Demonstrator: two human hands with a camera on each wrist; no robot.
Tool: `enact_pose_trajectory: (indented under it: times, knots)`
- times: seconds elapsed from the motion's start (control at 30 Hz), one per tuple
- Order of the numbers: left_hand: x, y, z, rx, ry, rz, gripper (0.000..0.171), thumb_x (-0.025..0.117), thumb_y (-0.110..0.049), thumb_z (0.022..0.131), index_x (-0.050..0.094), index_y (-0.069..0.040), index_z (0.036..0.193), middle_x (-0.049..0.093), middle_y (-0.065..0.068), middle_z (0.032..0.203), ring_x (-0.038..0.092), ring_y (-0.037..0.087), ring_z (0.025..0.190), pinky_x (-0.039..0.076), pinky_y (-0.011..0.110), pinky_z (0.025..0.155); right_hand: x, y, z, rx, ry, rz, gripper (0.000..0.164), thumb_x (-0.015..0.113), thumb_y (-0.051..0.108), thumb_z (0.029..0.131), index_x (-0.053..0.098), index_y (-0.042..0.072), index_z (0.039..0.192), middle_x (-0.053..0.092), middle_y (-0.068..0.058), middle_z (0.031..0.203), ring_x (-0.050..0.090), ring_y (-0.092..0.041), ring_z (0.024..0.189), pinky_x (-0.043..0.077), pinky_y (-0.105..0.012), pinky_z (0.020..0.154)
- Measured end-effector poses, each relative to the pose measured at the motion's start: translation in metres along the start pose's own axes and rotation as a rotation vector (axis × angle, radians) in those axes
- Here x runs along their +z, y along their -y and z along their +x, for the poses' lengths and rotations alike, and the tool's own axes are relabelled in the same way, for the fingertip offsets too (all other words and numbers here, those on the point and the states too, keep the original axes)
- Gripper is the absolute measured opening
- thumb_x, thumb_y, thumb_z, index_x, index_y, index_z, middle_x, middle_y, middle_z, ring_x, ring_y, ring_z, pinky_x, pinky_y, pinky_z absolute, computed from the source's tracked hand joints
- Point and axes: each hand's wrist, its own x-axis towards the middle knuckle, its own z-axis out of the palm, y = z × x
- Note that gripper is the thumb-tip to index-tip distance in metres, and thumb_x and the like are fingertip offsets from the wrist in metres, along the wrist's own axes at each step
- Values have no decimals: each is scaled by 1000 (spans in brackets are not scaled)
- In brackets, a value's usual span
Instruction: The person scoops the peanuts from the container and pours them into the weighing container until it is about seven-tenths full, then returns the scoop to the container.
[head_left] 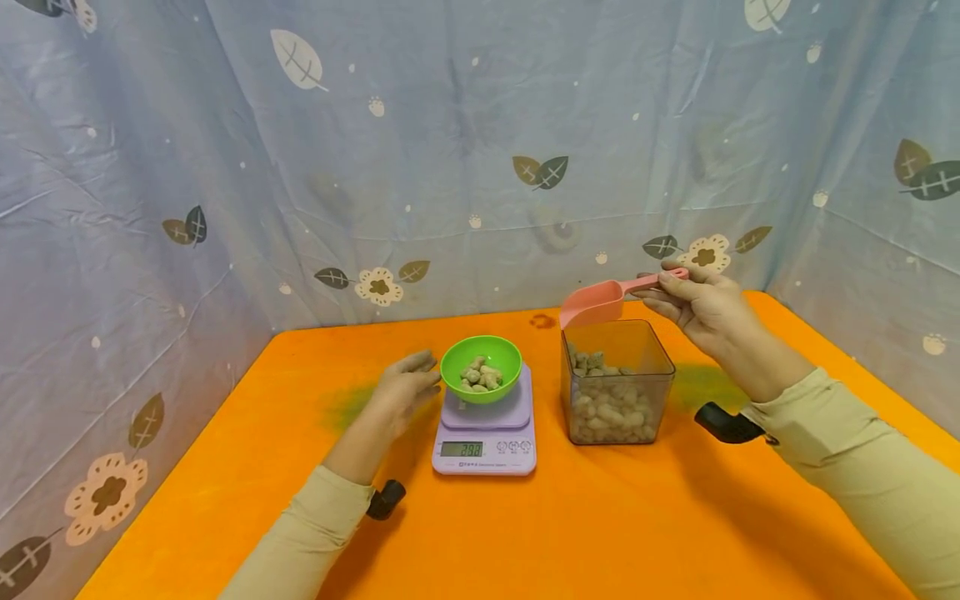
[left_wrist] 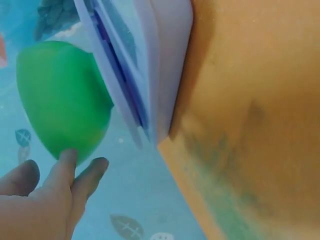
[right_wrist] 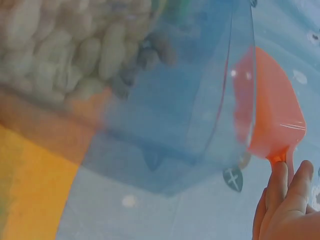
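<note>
Scoop [head_left: 596,303], pinched by right hand [head_left: 702,306] toward worktop's far edge [head_left: 337,335], should be kept off box [head_left: 618,377] rim; left hand [head_left: 401,388] is spread beside bowl [head_left: 480,343]

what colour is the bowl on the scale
The bowl is bright green, clearest in the head view.

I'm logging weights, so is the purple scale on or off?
On: the scale has dark digits showing on its display.

The bowl [head_left: 507,360] sits on the scale [head_left: 498,415], left of the container [head_left: 651,385].
</note>
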Motion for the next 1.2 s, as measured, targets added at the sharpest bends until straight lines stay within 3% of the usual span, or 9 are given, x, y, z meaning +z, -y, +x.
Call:
enact_pose_trajectory:
  times: [0.17,0.33,0.63,0.9,1.03,1.2]
  knots:
    - [-2,-7,-6,36,-20,-10,55,42,9,98,20,13,149,23,30,153,29,40,139,32,47,113,-14,9,-6,-38,-2,23,23,53,-7,95,49,2,116,68,-17,92,72,-30,78,60,-34,74]
    - [-1,-17,-13,70,-29,-17,56,43,8,98,20,12,149,23,29,154,27,38,141,32,46,114,-26,18,-13,-68,-11,-65,11,56,-6,93,60,2,100,69,-13,91,72,-27,77,61,-34,71]
    - [13,-25,-19,93,39,-28,58,47,7,97,22,11,149,25,29,153,34,41,137,36,45,112,-35,23,-14,-56,-1,-168,16,55,-7,94,67,4,95,71,-13,88,72,-26,77,61,-34,70]
    - [31,-24,-19,78,97,-90,58,47,9,95,23,13,148,27,30,151,36,45,134,35,47,112,-36,23,-15,-67,-10,-225,14,56,-6,94,61,5,99,72,-11,88,72,-25,78,61,-32,70]
    - [43,-25,-21,55,122,-92,58,47,9,96,24,12,148,30,29,151,40,45,132,37,46,110,-32,22,-15,-79,-10,-301,15,57,-5,94,55,4,105,72,-8,88,72,-22,77,61,-31,68]
    - [60,-24,-24,34,168,-57,57,50,6,96,27,10,148,33,27,150,43,42,130,42,45,107,-25,19,-15,-107,-22,-441,14,58,-4,94,60,9,101,70,-3,87,71,-17,77,61,-28,67]
